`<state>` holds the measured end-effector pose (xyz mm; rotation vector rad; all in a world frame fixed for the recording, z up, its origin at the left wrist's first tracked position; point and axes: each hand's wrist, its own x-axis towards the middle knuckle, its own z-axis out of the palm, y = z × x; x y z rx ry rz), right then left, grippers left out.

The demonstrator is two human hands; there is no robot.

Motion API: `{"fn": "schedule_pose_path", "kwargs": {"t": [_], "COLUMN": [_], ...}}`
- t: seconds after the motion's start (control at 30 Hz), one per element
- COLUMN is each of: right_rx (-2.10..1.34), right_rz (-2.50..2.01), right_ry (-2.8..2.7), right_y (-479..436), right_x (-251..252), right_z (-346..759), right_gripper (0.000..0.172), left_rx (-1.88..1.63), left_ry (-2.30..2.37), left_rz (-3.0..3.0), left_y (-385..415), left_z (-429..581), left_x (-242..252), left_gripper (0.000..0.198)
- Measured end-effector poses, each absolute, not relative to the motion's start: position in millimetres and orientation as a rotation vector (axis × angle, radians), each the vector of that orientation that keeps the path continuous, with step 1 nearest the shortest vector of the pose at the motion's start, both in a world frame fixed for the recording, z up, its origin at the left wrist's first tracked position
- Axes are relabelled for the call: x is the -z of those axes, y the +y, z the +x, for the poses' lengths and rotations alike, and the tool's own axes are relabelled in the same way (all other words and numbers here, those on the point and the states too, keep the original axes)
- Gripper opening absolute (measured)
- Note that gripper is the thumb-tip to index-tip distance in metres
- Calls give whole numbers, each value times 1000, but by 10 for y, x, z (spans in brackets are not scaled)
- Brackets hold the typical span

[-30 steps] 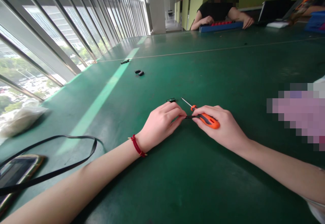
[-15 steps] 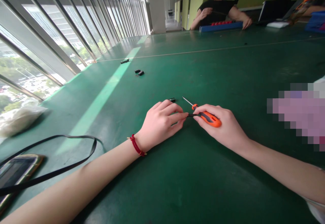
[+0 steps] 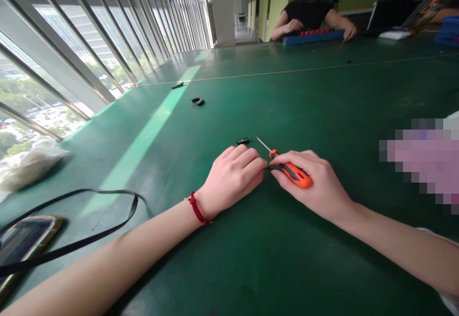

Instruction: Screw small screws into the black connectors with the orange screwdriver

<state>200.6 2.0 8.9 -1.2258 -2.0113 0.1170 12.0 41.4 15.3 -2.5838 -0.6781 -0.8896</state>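
My right hand (image 3: 315, 177) is closed around an orange and dark grey screwdriver (image 3: 296, 174); its thin metal shaft points up and to the left, away from me. My left hand (image 3: 236, 172), a red cord bracelet on its wrist, pinches a small black part (image 3: 269, 168) that is mostly hidden by the fingers. The right thumb and forefinger lie close to that part; I cannot tell whether they touch it. Just beyond the left knuckles a small black rectangular piece (image 3: 243, 141) with a green marking rests on the green table (image 3: 251, 258).
Farther off lie two small black blocks (image 3: 198, 101) and a thin black piece (image 3: 177, 85). At left are a phone (image 3: 27, 239), a black strap (image 3: 134, 206) and a plastic bag (image 3: 30, 163) near the railing. A person (image 3: 311, 15) sits opposite behind a blue tray (image 3: 313, 37).
Both hands have drawn closer together, and less of the small black part shows between them. The screwdriver's handle has dipped slightly. The black piece beyond my left hand is more visible.
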Motion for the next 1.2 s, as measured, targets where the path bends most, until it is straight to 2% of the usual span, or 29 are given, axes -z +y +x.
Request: {"fn": "schedule_pose_path", "kwargs": {"t": [0.3, 0.57, 0.73, 0.93, 1.1, 1.2], "right_rx": [-368, -395, -152, 163, 248, 262], "right_rz": [-1266, -1181, -1273, -1318, -1290, -1294], "right_ry": [-1959, -1986, -2019, -2158, -2199, -2207], "right_y": [63, 43, 84, 125, 107, 106], "right_x": [-44, -83, -63, -5, -13, -17], "right_z": [2045, 2047, 2088, 2084, 2073, 2075], "right_gripper": [16, 6, 8, 11, 13, 12], "left_rx": [1123, 1234, 987, 660, 519, 548], "left_ry": [-776, -853, -1066, -1015, -943, -907], "left_rz": [-2866, -2899, -2836, -2839, -2773, -2718], "left_y": [426, 447, 537, 574, 559, 543], "left_z": [82, 82, 50, 32, 65, 76], "left_x": [-160, -163, -97, -52, -71, -89], "left_gripper": [11, 10, 10, 16, 22, 23]}}
